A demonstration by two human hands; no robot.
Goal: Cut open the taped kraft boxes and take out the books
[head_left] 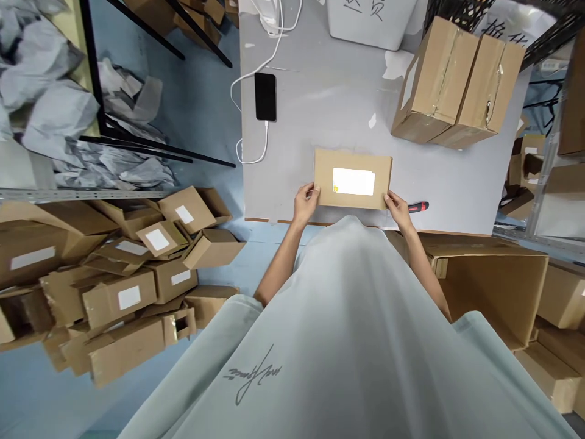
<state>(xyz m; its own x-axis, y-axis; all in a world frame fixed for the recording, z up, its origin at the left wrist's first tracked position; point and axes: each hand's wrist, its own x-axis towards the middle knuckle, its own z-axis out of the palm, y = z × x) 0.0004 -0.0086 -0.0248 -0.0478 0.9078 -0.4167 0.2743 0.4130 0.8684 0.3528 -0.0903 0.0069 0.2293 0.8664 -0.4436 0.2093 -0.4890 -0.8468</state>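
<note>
A flat brown cardboard box (326,178) with a white label on its top face is held at the near edge of the grey table (311,97). My left hand (305,204) grips its left side, thumb on top near the lower corner. At the lower right corner, my right hand (398,210) pinches the box between thumb and fingers. Just right of that hand lies a red and black box cutter (418,207). The fingers under the box are partly hidden.
Two taped cartons (439,79) stand at the table's back right, near a grey bin (370,24). A black phone (265,96) lies left on a white cable. Several boxes (121,292) pile on the floor at left. A large open carton (489,292) stands below right.
</note>
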